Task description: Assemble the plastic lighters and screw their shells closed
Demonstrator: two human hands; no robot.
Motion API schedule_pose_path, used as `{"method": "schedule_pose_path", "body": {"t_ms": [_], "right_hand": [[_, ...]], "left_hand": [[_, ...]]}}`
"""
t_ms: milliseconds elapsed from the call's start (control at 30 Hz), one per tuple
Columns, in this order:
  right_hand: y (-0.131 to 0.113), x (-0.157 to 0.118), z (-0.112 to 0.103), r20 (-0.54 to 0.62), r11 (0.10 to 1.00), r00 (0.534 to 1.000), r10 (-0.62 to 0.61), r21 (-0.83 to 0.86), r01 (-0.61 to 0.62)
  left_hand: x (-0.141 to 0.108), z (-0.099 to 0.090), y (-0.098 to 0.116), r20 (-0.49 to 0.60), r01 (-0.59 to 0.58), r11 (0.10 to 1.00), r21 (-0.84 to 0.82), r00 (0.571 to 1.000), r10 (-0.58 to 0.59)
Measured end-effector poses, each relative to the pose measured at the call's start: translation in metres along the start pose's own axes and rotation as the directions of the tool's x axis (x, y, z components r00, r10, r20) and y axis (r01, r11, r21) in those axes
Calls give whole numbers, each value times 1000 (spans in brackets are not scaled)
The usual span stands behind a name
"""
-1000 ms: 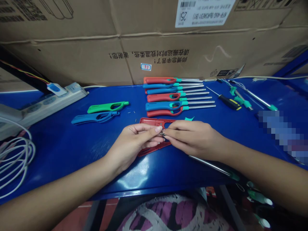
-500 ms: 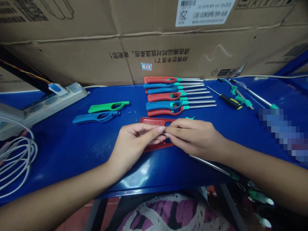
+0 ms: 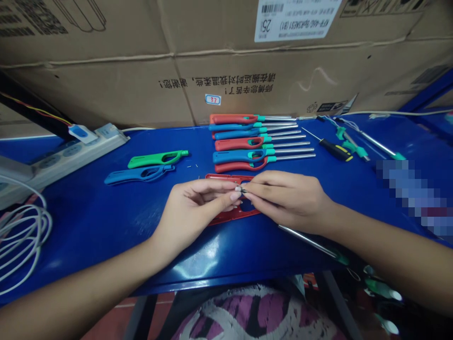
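My left hand (image 3: 198,208) and my right hand (image 3: 290,198) meet fingertip to fingertip, both pinching a small dark and pale part (image 3: 241,190) too tiny to identify. Beneath the fingers, two red lighter shell halves (image 3: 226,217) lie on the blue table, partly covered by the hands. A metal rod (image 3: 307,241) lies at the front edge, near my right wrist. Behind the hands, several red and blue lighters (image 3: 240,143) with metal tubes are lined up in a row.
Left of the row lie a green shell (image 3: 155,159) and a blue shell (image 3: 139,174). A power strip (image 3: 71,153) and coiled white cable (image 3: 26,236) are farther left. A screwdriver (image 3: 336,149) and wired tube parts (image 3: 371,137) lie back right. A cardboard box (image 3: 123,94) stands behind.
The small part between my fingertips shows more now, with a pale piece visible. Both hands stay over the red shells, and the view has shifted slightly.
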State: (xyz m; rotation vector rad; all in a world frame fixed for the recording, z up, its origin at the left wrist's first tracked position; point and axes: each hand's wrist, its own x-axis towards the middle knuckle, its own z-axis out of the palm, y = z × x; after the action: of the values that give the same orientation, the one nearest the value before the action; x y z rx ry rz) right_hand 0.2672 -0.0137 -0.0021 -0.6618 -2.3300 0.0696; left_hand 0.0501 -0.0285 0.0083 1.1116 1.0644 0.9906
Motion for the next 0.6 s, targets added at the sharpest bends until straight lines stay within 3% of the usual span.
{"method": "schedule_pose_path", "body": {"t_ms": [200, 600], "right_hand": [[0, -1, -2, 17, 999, 999, -40, -4, 40], [-1, 4, -7, 7, 1000, 1000, 2, -2, -2]], "left_hand": [[2, -3, 2, 39, -138, 982, 131, 990, 134], [7, -13, 11, 43, -211, 959, 189, 977, 207]]}}
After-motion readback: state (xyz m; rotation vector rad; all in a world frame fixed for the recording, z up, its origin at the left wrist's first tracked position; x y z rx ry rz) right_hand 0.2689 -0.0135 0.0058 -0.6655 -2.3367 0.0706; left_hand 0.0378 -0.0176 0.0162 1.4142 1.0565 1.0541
